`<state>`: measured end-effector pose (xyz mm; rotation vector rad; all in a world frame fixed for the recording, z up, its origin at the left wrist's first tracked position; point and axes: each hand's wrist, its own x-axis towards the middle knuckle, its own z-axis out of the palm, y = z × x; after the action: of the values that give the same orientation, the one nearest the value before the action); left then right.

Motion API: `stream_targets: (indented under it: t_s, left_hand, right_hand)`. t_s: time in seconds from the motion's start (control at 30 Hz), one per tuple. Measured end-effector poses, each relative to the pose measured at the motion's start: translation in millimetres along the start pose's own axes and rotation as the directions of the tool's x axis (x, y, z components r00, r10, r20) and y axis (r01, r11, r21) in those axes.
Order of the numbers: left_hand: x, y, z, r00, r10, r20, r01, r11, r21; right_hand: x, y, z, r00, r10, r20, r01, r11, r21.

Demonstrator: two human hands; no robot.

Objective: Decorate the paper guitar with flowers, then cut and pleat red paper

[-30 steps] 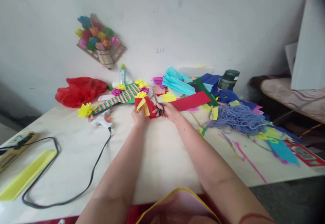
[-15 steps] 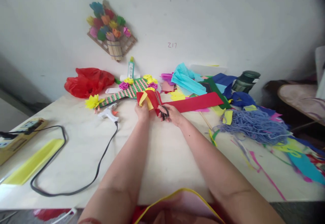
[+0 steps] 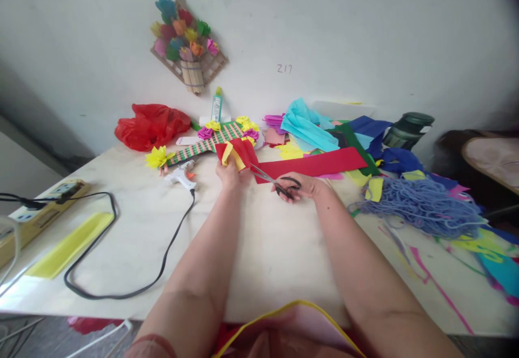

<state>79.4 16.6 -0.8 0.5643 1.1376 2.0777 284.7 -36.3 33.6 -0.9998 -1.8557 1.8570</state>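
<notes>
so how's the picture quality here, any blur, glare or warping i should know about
Head view: soft, even daylight with no harsh glare; the table shows only faint shadows. Wide-angle warping bends the table edge and darkens the corners. The scissors in the right hand and the red and yellow paper in the left hand are fairly sharp; the forearms at the bottom are soft.

Red and yellow folded paper piece [image 3: 235, 155], pinched upright just above the tabletop. Black-handled scissors [image 3: 278, 182], blades slightly parted, tips pointing at the paper's lower edge, lying low, nearly flat.

Teal paper scrap [image 3: 503, 271] runs off the right edge.
</notes>
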Motion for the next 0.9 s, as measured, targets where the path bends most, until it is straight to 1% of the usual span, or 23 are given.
stream_targets:
  t_s: [0.1, 0.2, 0.3, 0.43, 0.5, 0.7, 0.9]
  left_hand:
    - [-0.4, 1.0, 0.3, 1.0, 0.0, -0.006, 0.001, 1.0, 0.027]
    - [0.0, 0.1, 0.2, 1.0, 0.025, -0.017, -0.023, 0.994, 0.11]
    - [0.6, -2.0, 0.3, 0.999, 0.044, -0.019, -0.04, 0.986, 0.162]
    - [1.9, -5.3, 0.7, 0.998, 0.051, -0.023, -0.045, 0.981, 0.19]
    - [2.2, -6.1, 0.9, 0.998, 0.053, -0.02, -0.048, 0.978, 0.201]
    - [-0.4, -3.2, 2.3, 0.999, 0.047, -0.013, -0.044, 0.985, 0.165]
    - [0.6, -5.0, 1.5, 0.999, 0.049, -0.008, -0.046, 0.968, 0.248]
  right_hand:
    - [7.5, -2.6, 10.1, 1.0, -0.002, -0.02, 0.002, 1.0, 0.024]
    - [16.2, -3.1, 19.3, 0.999, -0.027, -0.034, 0.029, 0.999, 0.038]
    - [23.3, -0.5, 24.4, 0.997, -0.052, -0.054, 0.054, 0.997, 0.048]
    - [28.5, 2.4, 28.3, 0.99, -0.09, -0.112, 0.099, 0.992, 0.079]
    - [29.7, 2.0, 30.7, 0.986, -0.086, -0.14, 0.099, 0.99, 0.095]
    - [31.7, -4.3, 40.4, 0.972, -0.071, -0.222, 0.1, 0.987, 0.122]
    - [34.1, -9.6, 48.2, 0.965, -0.015, -0.261, 0.052, 0.99, 0.133]
